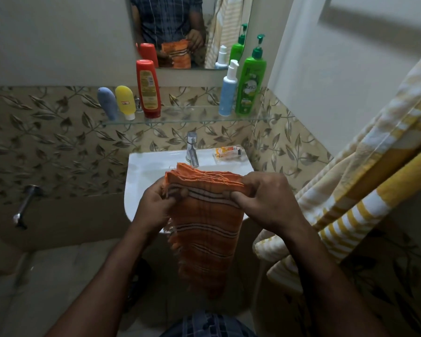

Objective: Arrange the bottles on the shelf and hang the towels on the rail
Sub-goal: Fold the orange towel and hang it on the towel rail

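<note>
Yellow-and-white striped towel [350,171] is hanging down the right side of the view, its folds trailing low beside the person's right forearm. White washbasin [141,176] is projecting from the leaf-patterned tiled wall, directly ahead. Orange striped towel [204,229], folded into several layers with a fringed edge, is hanging in front of the basin, held up by both hands at its top edge. Left hand [156,203] is pinching the towel's upper left corner, fingers curled round the fabric; right hand [263,198] is gripping the upper right corner, thumb on the near face and fingers behind. Glass shelf [192,116] is running above the basin, under the mirror [229,10], and is carrying five bottles. Green pump bottle [249,91] is standing upright at the right end, with the blue-and-white pump bottle [227,93] just beside it on its left. Red bottle [148,88], yellow tube [125,99] and blue tube [107,103] are standing cap-down in a group at the left end, well apart from the pump bottles. Chrome tap [192,149] is sitting at the basin's rear centre. Small orange-and-white pack [229,152] is lying on the basin's rear right corner.
</note>
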